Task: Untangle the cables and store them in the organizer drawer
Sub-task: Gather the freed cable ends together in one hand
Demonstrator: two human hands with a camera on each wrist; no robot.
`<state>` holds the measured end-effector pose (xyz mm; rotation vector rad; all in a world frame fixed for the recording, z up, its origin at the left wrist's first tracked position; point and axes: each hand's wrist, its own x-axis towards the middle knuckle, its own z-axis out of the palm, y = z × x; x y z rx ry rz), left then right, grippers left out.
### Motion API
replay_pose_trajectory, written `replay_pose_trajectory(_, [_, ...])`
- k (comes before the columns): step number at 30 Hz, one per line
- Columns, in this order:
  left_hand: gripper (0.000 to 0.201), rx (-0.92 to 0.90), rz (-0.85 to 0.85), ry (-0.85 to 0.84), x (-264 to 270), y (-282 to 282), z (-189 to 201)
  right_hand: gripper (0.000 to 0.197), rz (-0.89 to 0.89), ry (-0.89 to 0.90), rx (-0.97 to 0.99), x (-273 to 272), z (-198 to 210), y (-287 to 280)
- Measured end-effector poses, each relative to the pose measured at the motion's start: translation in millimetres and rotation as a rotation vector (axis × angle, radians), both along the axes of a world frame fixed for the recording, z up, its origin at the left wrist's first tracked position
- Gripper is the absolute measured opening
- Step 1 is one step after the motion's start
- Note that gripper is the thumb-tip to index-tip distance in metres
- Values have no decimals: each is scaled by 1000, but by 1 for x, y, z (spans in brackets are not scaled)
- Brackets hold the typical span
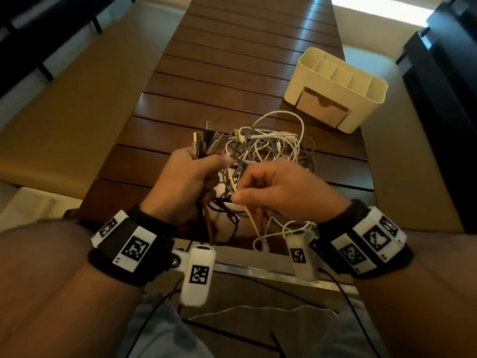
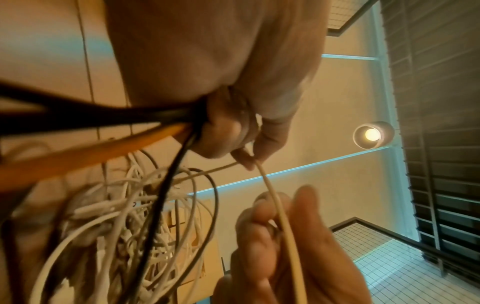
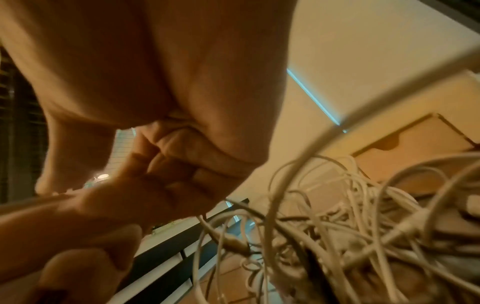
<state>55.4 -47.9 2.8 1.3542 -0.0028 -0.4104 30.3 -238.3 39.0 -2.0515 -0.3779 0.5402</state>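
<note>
Progress: early. The cable tangle [image 1: 271, 148] is not yet separated; white, grey and dark strands are knotted together, part lying on the slatted wooden table [image 1: 232, 60], part lifted near the person.

Left hand [image 1: 185, 177]: closed in a fist round a bundle of cable ends, with several USB plugs [image 1: 206, 143] standing up out of the grip. A brown cable [image 1: 207, 223] and dark cables hang below the fist.

Right hand [image 1: 278, 189]: thumb and fingers pinch 1 cream cable [image 1: 249, 215], which runs up to the left hand and down past the table's near edge. In my judgement it is being drawn out of the knot.

The organizer [image 1: 338, 86] stands on the table's far right, well apart from the hands. Its drawer [image 1: 322, 107] looks shut or nearly so; no cable is visible in it or in the top compartments. Remaining: free each cable, open the drawer, store all.

Room: bare table lies beyond and left of the tangle. The organizer sits close to the table's right edge, with 1 corner seemingly at or past it; a careless pull on the drawer could shift it off. Loops hang over the near edge toward the lap and may snag.
</note>
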Motion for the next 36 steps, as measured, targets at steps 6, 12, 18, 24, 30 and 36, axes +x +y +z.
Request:
replay_pose_trajectory(6, [13, -163, -49, -131, 0, 9, 8, 25, -226, 68, -17, 9, -12, -5])
replay_pose_trajectory(12, [17, -255, -50, -151, 5, 23, 10, 18, -423, 35, -98, 17, -24, -10])
replay_pose_trajectory(18, [14, -171, -42, -168, 2, 14, 5, 25, -437, 184, 280, 17, -11, -12])
replay_pose_trajectory(24, [16, -11, -12, -69, 0, 6, -5, 27, -350, 155, 794, 19, -3, -20])
replay_pose_trajectory(30, [8, -22, -81, -13, -9, -10, -7, 24, -312, 49, 780, 20, -2, -24])
replay_pose_trajectory(36, [12, -45, -58, 32, -7, -10, -10, 24, -226, -67, 634, 17, -5, -16])
